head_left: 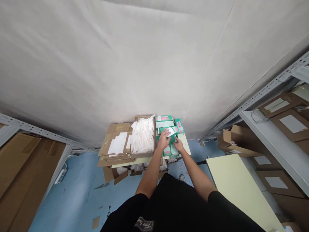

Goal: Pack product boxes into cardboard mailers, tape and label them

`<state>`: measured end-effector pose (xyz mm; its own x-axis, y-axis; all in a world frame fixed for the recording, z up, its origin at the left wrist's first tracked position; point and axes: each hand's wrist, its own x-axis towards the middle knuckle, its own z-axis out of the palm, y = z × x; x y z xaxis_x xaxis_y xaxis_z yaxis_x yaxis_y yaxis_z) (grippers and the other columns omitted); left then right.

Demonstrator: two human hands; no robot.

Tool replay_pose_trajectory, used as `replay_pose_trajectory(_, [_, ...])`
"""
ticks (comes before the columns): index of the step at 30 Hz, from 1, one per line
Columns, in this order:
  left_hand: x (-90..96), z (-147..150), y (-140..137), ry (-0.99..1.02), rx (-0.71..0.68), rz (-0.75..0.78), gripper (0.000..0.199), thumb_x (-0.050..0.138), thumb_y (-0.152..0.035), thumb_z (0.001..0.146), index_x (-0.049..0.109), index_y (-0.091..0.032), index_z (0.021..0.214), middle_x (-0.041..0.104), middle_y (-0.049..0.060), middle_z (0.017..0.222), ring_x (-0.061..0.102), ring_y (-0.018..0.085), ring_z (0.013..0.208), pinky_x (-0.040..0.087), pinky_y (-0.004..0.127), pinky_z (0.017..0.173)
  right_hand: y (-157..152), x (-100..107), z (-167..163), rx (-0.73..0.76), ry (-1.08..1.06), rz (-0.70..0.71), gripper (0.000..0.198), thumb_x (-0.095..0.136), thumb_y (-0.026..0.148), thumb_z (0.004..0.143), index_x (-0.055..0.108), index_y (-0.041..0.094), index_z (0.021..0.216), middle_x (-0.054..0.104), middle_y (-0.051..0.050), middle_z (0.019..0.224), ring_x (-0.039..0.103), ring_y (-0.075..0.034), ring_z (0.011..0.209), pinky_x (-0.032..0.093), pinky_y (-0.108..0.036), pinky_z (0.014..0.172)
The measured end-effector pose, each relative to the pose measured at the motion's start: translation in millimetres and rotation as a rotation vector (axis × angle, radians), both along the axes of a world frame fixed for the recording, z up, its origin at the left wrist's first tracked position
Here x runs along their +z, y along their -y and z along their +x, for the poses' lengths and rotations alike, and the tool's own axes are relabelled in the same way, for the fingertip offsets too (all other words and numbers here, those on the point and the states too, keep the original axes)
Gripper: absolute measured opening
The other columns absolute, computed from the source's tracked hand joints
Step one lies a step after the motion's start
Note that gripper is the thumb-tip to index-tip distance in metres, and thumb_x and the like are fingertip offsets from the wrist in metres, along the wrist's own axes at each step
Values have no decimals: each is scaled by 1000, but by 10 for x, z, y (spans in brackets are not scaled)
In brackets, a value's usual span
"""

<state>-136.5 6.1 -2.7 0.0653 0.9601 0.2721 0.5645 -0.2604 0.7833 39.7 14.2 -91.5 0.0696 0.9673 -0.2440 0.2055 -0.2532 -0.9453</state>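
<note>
Black sleeves (136, 201): short, ending above the elbows; both bare forearms reach forward and downward from them, drawing closer together toward the hands.
Left arm: nearly straight, running forward and slightly inward.
Right arm: angled inward, its wrist a little nearer the body than the left one.
Left hand (164, 139): palm turned down, fingers partly spread and curved over the upper left of a green carton, their tips by its white piece; contact is visible, but I cannot tell how firmly it grips.
Right hand (179, 145): fingers bent, tips at the carton's right side; whether they pinch it or merely rest there, I cannot tell.
Green carton (172, 140): between the two hands, tilted, above other green boxes.
White piece (171, 131): on the carton's upper side, just beyond the left fingertips; too small to tell whether flap or paper.
Green boxes (163, 118): packed beneath and beyond both hands, some with pink panels.
Open cardboard box (154, 150): just left of the left hand, heaped with slim white items (143, 137).
Flattened cardboard (106, 139): stacked farther left, past that box, with white sheets (118, 143) on top.
Pale tabletop (187, 147): below the hands, its bare edge showing to the right of the right hand.
</note>
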Motion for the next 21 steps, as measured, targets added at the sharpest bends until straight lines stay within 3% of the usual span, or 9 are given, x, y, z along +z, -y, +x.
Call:
replay_pose_trajectory(2, [-57,14,54,-21,-38,-5,39,63,-16,93,73,-24,129,56,12,155,40,31,155,38,58,125,-36,80,4,-2,16,112,66,67,38,65,72,24,129,73,-9,135,65,-31,127,49,-49,113])
replay_pose_trajectory(5, [-162,63,142,25,82,-32,51,66,-25,95,62,-25,146,46,15,162,40,33,155,43,56,121,-108,245,25,42,-64,193,68,60,33,67,71,25,133,67,-7,146,60,-28,137,49,-45,114])
replay_pose_trajectory(9, [-327,78,189,232,196,-148,59,62,-32,98,51,-23,155,58,16,150,61,29,134,59,45,103,-201,435,68,166,-145,154,61,60,29,66,75,25,126,74,-8,135,66,-27,127,52,-44,109])
replay_pose_trajectory(14, [-440,-115,116,376,121,-173,51,51,-30,102,58,-25,153,59,11,154,55,28,143,48,45,117,-196,465,130,206,-112,144,42,70,28,62,78,25,103,77,-8,123,68,-30,119,55,-45,102])
replay_pose_trajectory(19, [-426,-209,84,451,-13,-253,66,69,-34,92,54,-26,156,53,10,161,52,32,147,45,47,120,-182,423,71,185,-261,171,61,75,27,64,72,28,125,72,-8,134,65,-30,127,54,-43,101])
replay_pose_trajectory(21, [-436,-193,116,469,38,-254,74,74,-38,89,50,-27,159,50,11,163,52,33,146,48,47,117,-185,423,55,187,-229,172,62,76,29,64,72,27,126,75,-8,129,67,-30,119,53,-45,103])
